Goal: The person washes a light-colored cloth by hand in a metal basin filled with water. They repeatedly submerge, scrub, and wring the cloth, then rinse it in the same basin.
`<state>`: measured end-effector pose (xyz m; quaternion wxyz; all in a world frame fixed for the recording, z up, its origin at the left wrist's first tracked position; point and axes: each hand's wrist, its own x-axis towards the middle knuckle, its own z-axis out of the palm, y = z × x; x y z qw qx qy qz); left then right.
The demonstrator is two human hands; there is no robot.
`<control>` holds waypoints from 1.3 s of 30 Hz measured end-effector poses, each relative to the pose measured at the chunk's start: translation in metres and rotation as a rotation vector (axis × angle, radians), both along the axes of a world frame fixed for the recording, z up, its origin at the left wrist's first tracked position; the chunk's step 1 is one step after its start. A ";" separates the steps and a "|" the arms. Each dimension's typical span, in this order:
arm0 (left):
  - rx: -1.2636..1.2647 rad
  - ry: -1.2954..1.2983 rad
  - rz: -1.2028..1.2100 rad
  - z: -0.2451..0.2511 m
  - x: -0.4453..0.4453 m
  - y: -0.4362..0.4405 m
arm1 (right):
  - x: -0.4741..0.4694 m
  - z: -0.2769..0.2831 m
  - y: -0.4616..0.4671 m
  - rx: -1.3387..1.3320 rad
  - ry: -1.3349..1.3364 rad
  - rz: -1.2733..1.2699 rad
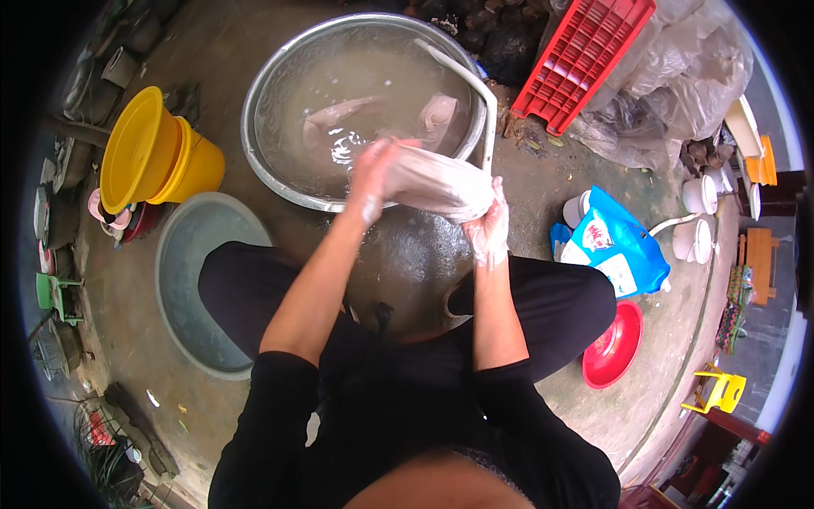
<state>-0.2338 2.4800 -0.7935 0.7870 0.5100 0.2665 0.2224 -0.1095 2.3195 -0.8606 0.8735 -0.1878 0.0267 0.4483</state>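
A wet pale pink cloth (pixel 439 184) is stretched between my two hands at the near rim of a large metal basin (pixel 254 153). My left hand (pixel 374 175) grips one end, over the basin. At the other end my right hand (pixel 488 219), wet with suds, holds a bunched part just outside the rim. Cloudy water (pixel 331 70) fills the basin, and more pale pink cloth (pixel 439 114) pokes above its surface. A white hose (pixel 488 108) hangs over the right rim with its end above the water.
To my left are a grey-green tub (pixel 170 305) and yellow basins (pixel 143 153). A blue detergent bag (pixel 626 248) and a red basin (pixel 620 350) stand at my right. Beyond lie a red plastic crate (pixel 582 63) and plastic sheeting (pixel 680 70). Wet concrete (pixel 407 254) lies between my legs.
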 end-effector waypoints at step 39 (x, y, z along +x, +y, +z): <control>-0.268 -0.106 0.142 -0.021 -0.024 0.062 | -0.009 0.010 -0.007 -0.650 -0.626 0.283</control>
